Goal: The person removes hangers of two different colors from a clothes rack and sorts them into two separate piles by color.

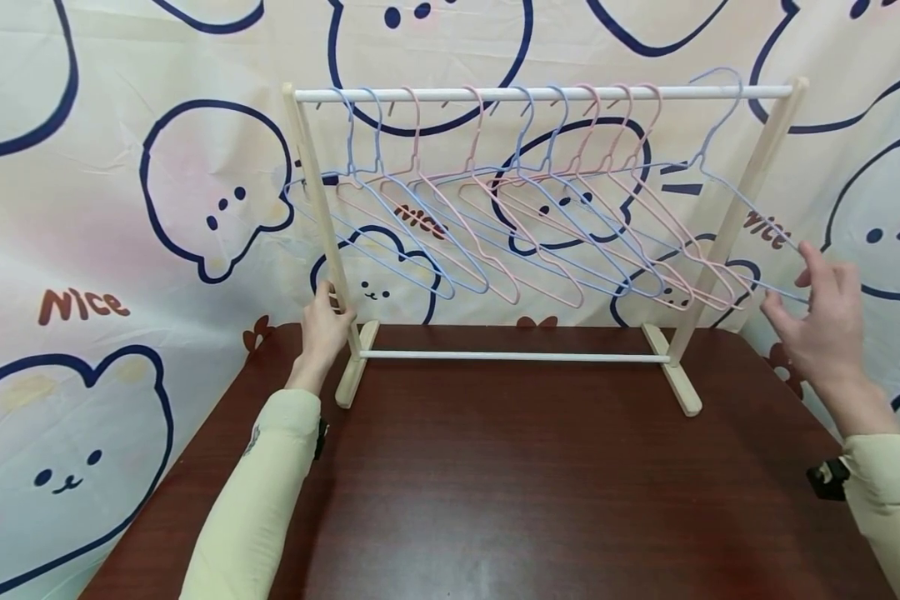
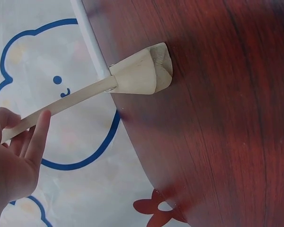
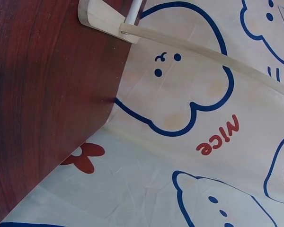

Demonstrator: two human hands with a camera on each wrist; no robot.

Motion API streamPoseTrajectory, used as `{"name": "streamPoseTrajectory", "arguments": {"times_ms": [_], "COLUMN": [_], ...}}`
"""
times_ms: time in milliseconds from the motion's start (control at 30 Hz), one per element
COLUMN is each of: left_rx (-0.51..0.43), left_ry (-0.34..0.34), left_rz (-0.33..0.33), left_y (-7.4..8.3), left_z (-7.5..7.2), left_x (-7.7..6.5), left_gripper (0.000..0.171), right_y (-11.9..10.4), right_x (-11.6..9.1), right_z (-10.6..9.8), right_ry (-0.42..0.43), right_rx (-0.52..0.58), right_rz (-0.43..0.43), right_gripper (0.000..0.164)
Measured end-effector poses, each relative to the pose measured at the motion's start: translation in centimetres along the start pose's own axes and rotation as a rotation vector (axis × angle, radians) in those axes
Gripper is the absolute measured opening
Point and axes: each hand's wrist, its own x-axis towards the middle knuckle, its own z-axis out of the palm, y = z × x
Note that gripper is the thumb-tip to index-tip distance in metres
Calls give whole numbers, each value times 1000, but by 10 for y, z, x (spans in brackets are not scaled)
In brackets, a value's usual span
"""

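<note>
A small wooden clothes rack (image 1: 765, 92) with a white rail stands on the table. My left hand (image 1: 322, 333) grips its left post (image 2: 71, 99), fingers and thumb around the wood. On the right, my right hand (image 1: 825, 333) holds the outer corner of a blue hanger (image 1: 715, 132) between thumb and fingers. That hanger's hook rises above the rail near the right post, apart from the others. Pink hangers (image 1: 416, 125) and more blue hangers (image 1: 377, 137) hang along the rail to its left. Only a sliver of the right hand shows in the right wrist view.
The dark reddish-brown table (image 1: 495, 483) reaches back to a cartoon-print cloth (image 1: 217, 192) behind and beside it. A white lower bar (image 1: 510, 357) joins the rack's two wooden feet, the left foot (image 2: 137, 73) and the right foot (image 3: 104, 16).
</note>
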Motion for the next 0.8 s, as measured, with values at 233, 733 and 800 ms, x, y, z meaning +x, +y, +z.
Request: {"name": "streamPoseTrajectory", "arguments": {"times_ms": [233,733,800], "left_rx": [1,10,5], "left_ry": [-12,0,0], "left_rz": [2,6,6], "left_y": [0,-3,-3], "left_z": [0,0,0], "left_x": [1,2,2], "left_gripper": [34,34,34], "right_y": [2,7,6], "right_x": [-3,-27,-32], "right_z": [-1,-7,-10], "right_ry": [42,76,71], "right_rx": [40,43,52], "right_rz": [12,19,25], "right_gripper": [66,74,75]}}
